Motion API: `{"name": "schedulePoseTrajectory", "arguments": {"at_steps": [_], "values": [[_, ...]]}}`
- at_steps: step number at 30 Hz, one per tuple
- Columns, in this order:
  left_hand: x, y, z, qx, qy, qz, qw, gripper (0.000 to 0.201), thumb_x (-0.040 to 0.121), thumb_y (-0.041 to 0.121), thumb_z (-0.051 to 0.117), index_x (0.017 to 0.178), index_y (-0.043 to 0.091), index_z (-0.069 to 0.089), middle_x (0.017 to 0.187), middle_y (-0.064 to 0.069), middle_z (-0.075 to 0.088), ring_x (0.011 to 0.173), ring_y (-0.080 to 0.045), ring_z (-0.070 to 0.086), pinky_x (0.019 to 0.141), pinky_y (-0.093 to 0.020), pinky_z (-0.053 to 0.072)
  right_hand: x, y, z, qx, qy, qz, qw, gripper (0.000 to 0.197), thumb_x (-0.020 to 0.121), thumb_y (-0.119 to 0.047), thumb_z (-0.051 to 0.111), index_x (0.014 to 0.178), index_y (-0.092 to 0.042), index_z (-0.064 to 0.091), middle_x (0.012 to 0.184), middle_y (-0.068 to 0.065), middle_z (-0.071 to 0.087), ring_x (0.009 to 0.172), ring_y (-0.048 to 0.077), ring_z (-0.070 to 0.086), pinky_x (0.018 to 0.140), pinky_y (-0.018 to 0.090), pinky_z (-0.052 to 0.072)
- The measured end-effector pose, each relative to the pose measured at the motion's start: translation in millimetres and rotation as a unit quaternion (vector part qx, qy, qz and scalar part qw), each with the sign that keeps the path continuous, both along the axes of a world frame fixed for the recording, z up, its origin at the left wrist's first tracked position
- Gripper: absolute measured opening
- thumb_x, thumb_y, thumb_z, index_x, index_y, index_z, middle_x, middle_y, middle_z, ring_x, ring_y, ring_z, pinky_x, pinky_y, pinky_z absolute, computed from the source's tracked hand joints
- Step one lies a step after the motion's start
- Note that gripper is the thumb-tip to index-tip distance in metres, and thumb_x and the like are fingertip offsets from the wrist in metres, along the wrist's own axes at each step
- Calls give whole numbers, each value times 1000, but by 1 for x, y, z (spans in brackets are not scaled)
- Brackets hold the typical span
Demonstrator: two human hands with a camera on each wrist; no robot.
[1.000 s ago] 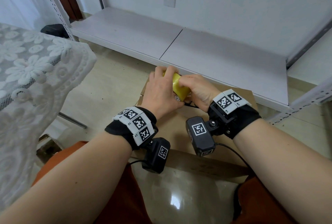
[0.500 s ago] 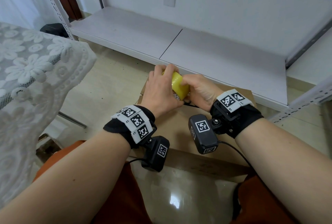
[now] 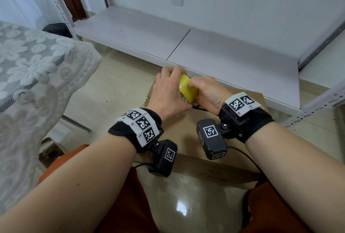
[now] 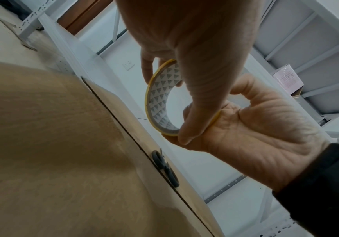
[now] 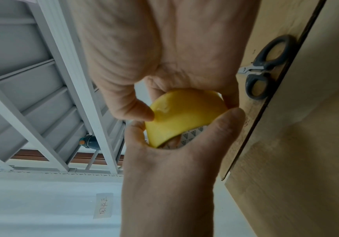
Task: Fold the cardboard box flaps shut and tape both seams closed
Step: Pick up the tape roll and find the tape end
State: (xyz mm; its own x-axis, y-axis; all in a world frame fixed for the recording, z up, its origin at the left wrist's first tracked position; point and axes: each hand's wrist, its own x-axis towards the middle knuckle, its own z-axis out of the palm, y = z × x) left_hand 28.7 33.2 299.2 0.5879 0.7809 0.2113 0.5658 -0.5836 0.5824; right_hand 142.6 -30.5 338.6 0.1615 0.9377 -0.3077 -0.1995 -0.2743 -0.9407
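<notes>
Currently both hands pinch the yellow tape roll [image 3: 187, 90] above the box [image 3: 188, 131], left hand [image 3: 169, 92] and right hand [image 3: 208, 92]; likely risk: loose end tears narrow or restuck, nail slipping.

Matt brown cardboard box [image 3: 186, 135], glossy yellow tape roll [image 3: 187, 90], polished floor [image 3: 196, 204].

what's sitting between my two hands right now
The yellow tape roll: the left hand and right hand both grip it above the cardboard box. The head view shows it best.
</notes>
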Motion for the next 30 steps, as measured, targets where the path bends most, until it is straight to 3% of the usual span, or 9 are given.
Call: {"name": "schedulePoseTrajectory", "arguments": {"at_steps": [5, 7, 10, 14, 18, 22, 26, 30], "values": [[1, 0, 1, -6, 1, 1, 1000, 80, 49, 32, 84, 116, 26, 41, 119, -5, 40, 105, -26, 45, 81, -44, 51, -1, -1, 2, 11, 6, 10, 1000, 38, 84, 9, 31, 55, -10, 47, 48, 0, 49, 40, 8, 46, 38, 17, 36], [0, 0, 1, -5, -2, 2, 1000, 80, 48, 31, 84, 116, 26, 42, 119, -5, 40, 105, -27, 46, 80, -44, 51, 0, -1, 1, 19, 17, 13, 1000, 36, 81, 13, 28, 57, -6, 48, 50, 2, 49, 40, 9, 46, 39, 16, 37], [0, 1, 2, -5, -10, 3, 1000, 79, 48, 32, 84, 115, 26, 43, 119, -5, 41, 105, -27, 46, 81, -44, 50, 0, -1, 0, 9, 31, 13, 999, 25, 85, 5, 33, 71, -6, 52, 58, 4, 50, 45, 11, 49, 41, 18, 38], [0, 1, 1, -7, -7, 1, 1000, 79, 48, 33, 84, 115, 26, 42, 117, -5, 41, 105, -27, 45, 82, -44, 50, 1, 0, 0, 10, 3, 1, 1000, 33, 88, 5, 36, 59, -9, 45, 58, 7, 46, 42, 10, 47, 38, 18, 36], [-1, 1, 1, -7, -8, -1, 1000, 80, 48, 32, 85, 116, 25, 42, 118, -5, 41, 104, -27, 46, 81, -44, 51, 1, 1, -3, 16, 0, 17, 1000, 33, 87, 8, 32, 59, -7, 40, 61, 8, 44, 43, 9, 46, 40, 18, 38], [-2, 2, 2, -8, -12, 0, 1000, 81, 48, 31, 85, 116, 25, 42, 119, -5, 41, 105, -26, 45, 81, -44, 51, 2, -1, -3, 26, -8, 44, 999, 32, 85, 12, 30, 69, -2, 53, 54, 4, 53, 43, 7, 48, 40, 16, 39], [-1, 1, 4, -11, -20, -2, 1000, 80, 49, 30, 85, 117, 23, 43, 120, -6, 41, 107, -26, 44, 82, -43, 50, 3, -2, -3, 34, -22, 39, 998, 27, 93, 0, 42, 71, -5, 56, 60, 4, 54, 45, 6, 50, 40, 17, 38], [-1, 2, 2, -16, -22, 1, 1000, 81, 48, 31, 85, 118, 23, 43, 119, -5, 42, 106, -25, 45, 83, -43, 50, 10, -1, -5, 28, 1, 65, 997, 18, 95, -1, 45, 86, -1, 61, 61, 2, 64, 49, 7, 57, 43, 17, 43]]}}
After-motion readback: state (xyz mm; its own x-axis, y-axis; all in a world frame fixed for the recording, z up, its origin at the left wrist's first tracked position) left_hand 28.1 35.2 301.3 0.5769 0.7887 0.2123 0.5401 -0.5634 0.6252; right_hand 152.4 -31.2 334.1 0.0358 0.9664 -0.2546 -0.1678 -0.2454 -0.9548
